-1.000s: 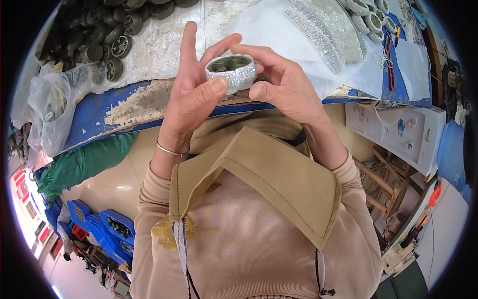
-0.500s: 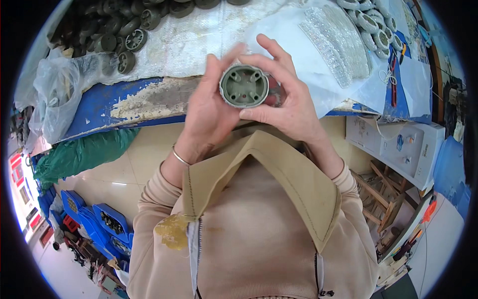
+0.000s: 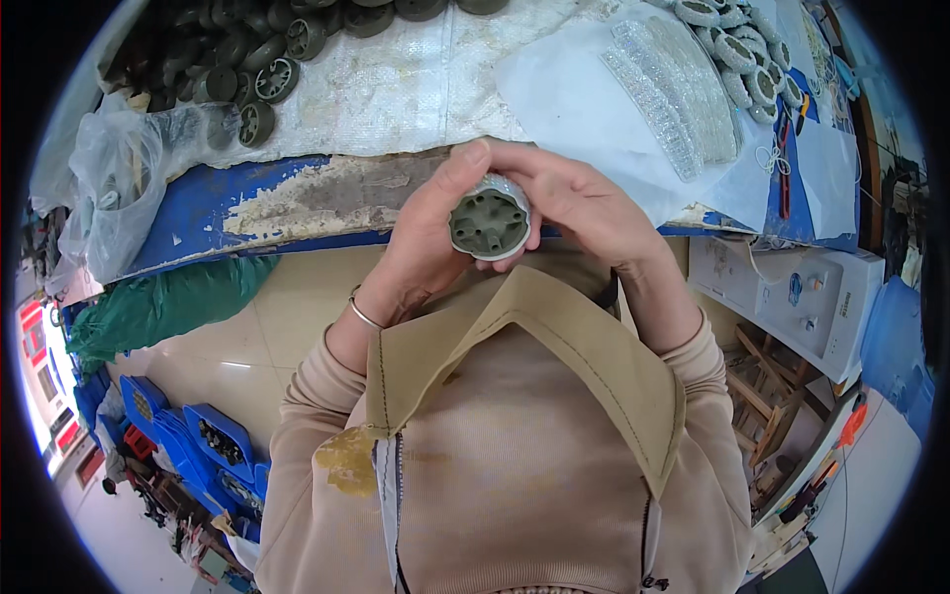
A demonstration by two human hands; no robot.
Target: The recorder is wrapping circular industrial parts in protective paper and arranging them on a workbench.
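A grey-green plastic wheel (image 3: 490,226) is between my hands in front of my chest, just off the table's near edge. Its holed, recessed face is toward me, and a glittery silver-white band covers its rim. My left hand (image 3: 427,220) is closed around the wheel's left side, the thumb up along the top. My right hand (image 3: 584,201) curls over the wheel's top and right side, fingers pressed to the band. Part of the rim is hidden by the fingers. Similar glittery strips (image 3: 673,94) lie side by side on the white sheet beyond my right hand.
Many bare grey-green wheels (image 3: 255,121) are heaped at the far left. Silver-banded wheels (image 3: 737,54) are piled at the far right, near red-handled tools (image 3: 785,163). A clear plastic bag (image 3: 109,188) hangs at the table's left edge; blue bins (image 3: 220,436) stand on the floor.
The wheel has come slightly lower, and a different holed face now shows. My right hand has gone from spread fingers to curling over the rim; my left thumb now lies on top.
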